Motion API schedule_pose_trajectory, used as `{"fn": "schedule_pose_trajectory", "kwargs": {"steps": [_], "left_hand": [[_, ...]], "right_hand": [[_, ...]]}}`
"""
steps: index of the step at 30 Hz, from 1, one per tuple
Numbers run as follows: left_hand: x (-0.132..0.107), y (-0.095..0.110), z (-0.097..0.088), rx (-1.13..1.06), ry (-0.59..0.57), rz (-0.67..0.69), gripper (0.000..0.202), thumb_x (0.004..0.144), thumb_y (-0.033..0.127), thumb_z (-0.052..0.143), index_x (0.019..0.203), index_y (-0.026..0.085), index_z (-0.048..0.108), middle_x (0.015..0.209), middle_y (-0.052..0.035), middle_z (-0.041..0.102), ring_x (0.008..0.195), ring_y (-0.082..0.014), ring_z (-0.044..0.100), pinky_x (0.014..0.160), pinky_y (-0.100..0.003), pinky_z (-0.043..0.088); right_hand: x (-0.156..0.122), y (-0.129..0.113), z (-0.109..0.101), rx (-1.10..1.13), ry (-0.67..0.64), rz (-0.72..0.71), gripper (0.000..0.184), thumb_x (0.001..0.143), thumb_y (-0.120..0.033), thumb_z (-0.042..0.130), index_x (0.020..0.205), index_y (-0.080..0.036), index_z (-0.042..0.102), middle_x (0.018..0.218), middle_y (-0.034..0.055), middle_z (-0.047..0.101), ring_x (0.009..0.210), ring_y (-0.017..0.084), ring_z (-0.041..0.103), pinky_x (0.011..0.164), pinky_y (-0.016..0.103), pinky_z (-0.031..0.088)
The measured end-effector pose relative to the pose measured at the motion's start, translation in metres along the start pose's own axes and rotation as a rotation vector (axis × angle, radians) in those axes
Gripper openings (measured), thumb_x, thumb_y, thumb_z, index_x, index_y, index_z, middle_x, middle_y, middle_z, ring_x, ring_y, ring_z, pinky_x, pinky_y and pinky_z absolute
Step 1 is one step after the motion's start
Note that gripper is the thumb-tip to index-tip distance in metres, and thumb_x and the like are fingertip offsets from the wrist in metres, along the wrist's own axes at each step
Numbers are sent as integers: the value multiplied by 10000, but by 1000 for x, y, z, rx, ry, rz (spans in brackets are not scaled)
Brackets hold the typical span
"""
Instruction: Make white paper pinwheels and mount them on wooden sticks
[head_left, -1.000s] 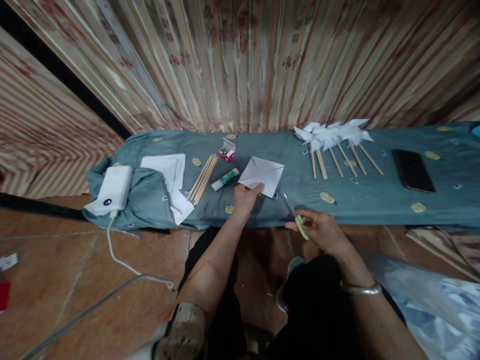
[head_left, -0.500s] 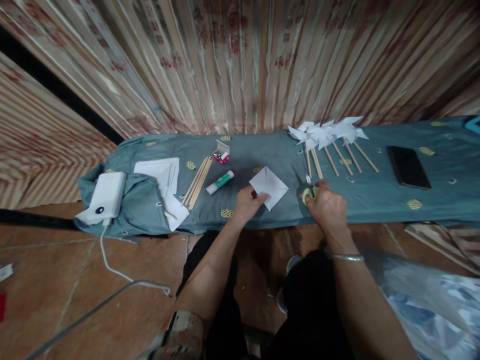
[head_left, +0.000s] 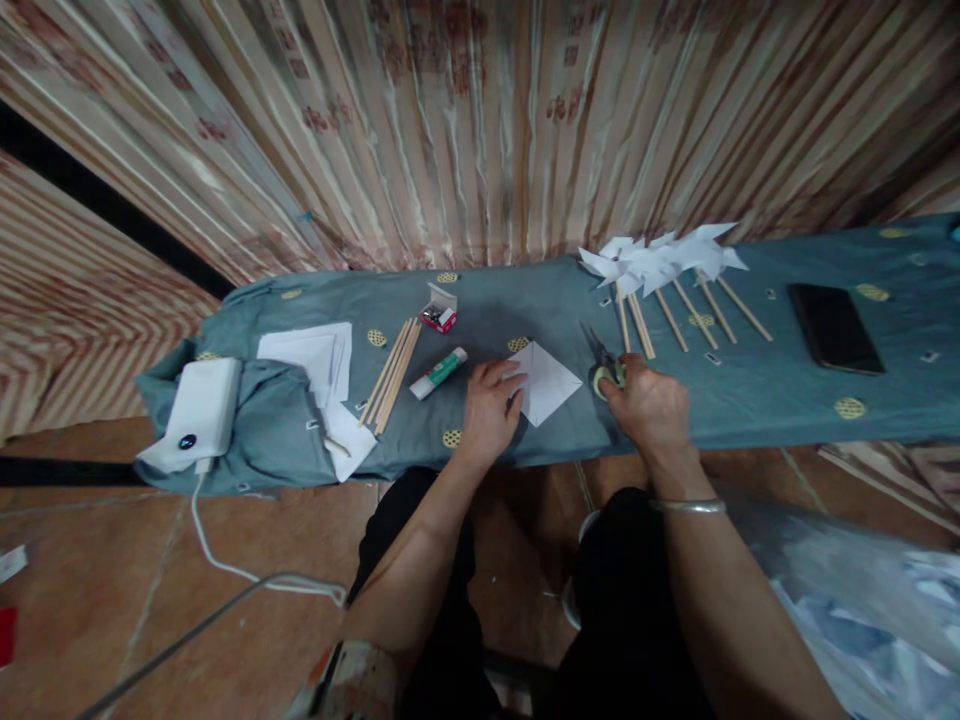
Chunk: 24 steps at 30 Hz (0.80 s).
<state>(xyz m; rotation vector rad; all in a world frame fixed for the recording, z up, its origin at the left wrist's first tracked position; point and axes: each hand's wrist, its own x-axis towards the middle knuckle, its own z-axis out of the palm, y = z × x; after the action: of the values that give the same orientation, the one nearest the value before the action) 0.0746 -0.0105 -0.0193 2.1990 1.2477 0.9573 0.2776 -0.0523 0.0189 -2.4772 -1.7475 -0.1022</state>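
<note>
A white square of paper [head_left: 553, 385] with slits running in from its corners lies on the cloth in front of me. My left hand [head_left: 491, 408] rests at its left corner, fingers stretched out and touching the paper, thumb apart. To the right, my right hand [head_left: 651, 402] grips the light green handles of a pair of scissors [head_left: 598, 350]. The blades point away and to the left, just beyond the paper's right corner; part of the handles is hidden by my fingers.
Paper pinwheels [head_left: 660, 262] on sticks lie at the back right, beside a black phone [head_left: 835, 328]. Left of the paper are a glue stick [head_left: 439, 374], a red box of pins [head_left: 439, 312], wooden sticks [head_left: 390, 375], paper sheets [head_left: 300, 352] and a cabled white device [head_left: 202, 408].
My left hand has gone from pinching the paper to lying on its edge with fingers extended. The scissors have swung leftward and their blades now show. The view has shifted slightly.
</note>
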Motion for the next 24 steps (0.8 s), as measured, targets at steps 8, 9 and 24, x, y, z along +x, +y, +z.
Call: {"fn": "schedule_pose_trajectory", "kwargs": {"steps": [8, 9, 24], "left_hand": [[-7, 6, 2, 147, -205, -16, 288, 884, 145, 527, 1142, 173, 651, 1314, -97, 614, 1318, -257, 456, 1092, -451, 366], [-8, 6, 2, 147, -207, -13, 290, 887, 152, 527, 1150, 174, 646, 1321, -96, 610, 1323, -256, 453, 1097, -450, 362], [-26, -19, -29, 172, 186, -90, 328, 847, 177, 592, 1171, 179, 642, 1252, -109, 617, 1207, -263, 523, 1066, -460, 406]], "right_hand": [[-3, 3, 5, 13, 25, -25, 335, 894, -316, 540, 1144, -114, 633, 860, 169, 731, 764, 279, 678, 618, 320, 401], [-4, 3, 5, 18, 21, -22, 340, 896, -311, 540, 1154, -109, 628, 866, 168, 733, 774, 281, 682, 624, 320, 407], [-14, 12, 13, 188, 31, -120, 417, 919, -272, 436, 1211, -29, 610, 929, 263, 716, 824, 392, 700, 697, 461, 510]]}}
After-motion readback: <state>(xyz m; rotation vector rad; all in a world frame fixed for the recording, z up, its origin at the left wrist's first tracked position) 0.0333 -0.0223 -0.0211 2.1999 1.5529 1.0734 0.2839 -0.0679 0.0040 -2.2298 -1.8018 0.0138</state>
